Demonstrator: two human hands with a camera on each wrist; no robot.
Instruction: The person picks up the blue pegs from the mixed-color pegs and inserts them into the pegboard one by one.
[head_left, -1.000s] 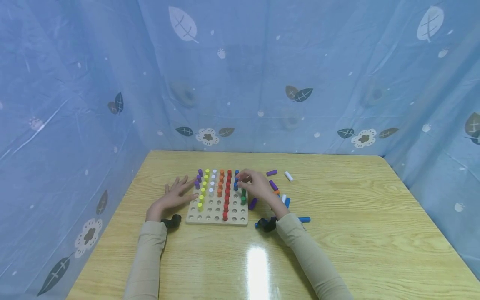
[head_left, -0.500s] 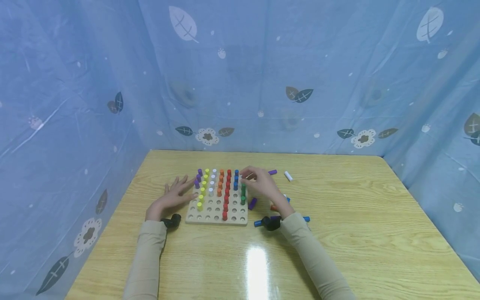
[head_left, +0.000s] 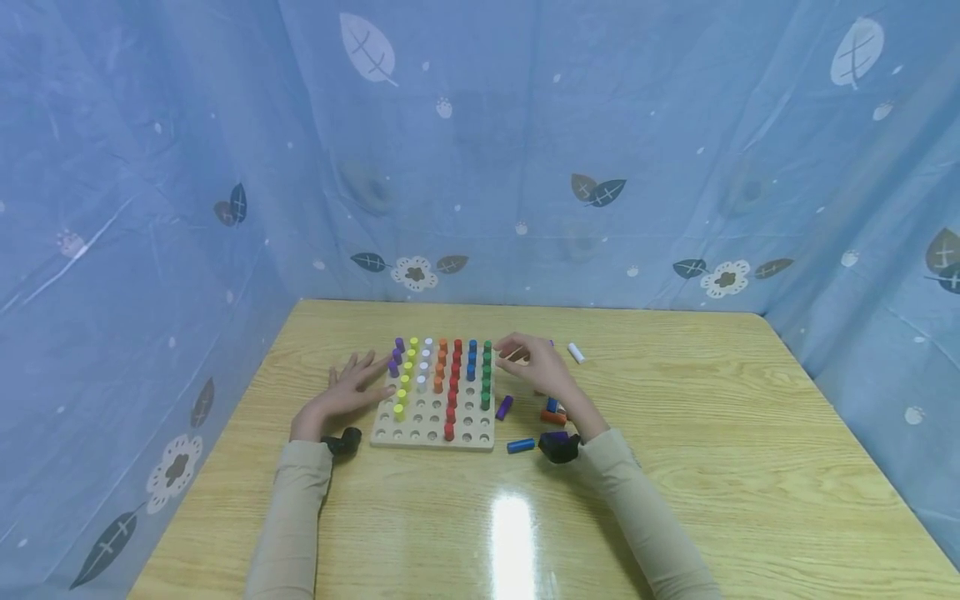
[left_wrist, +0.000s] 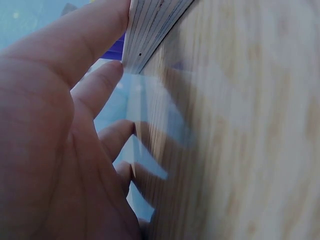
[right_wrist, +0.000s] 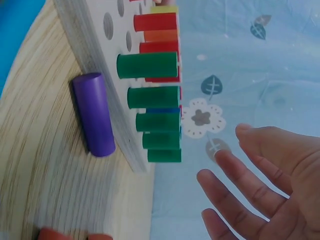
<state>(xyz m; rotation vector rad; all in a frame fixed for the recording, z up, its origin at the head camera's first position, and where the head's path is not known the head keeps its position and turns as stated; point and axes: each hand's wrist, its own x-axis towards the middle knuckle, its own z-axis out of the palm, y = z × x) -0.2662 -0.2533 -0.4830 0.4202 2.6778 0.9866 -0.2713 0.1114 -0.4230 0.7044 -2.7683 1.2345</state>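
A pale wooden pegboard [head_left: 431, 444] holds upright pegs in coloured rows. My left hand [head_left: 345, 396] rests at its left side with fingers spread; in the left wrist view two fingertips touch the board's edge [left_wrist: 142, 37]. Just right of the board's far corner is my right hand [head_left: 547, 371], raised, its fingers slightly bent. Nothing is between those fingers in the right wrist view, where the right hand [right_wrist: 280, 180] stands apart from the row of green pegs [right_wrist: 147, 65]. A purple peg [right_wrist: 94, 117] lies on the table beside the board.
Loose pegs lie right of the board: a white peg [head_left: 576, 353], a blue peg [head_left: 521, 446], an orange-red peg [head_left: 553, 417] and others partly under the right forearm. A patterned blue curtain [head_left: 480, 150] surrounds the wooden table [head_left: 750, 433] at the back and sides.
My right hand has moved right, away from the blue and green rows, and the whole green row now shows. The left hand has stayed in place.
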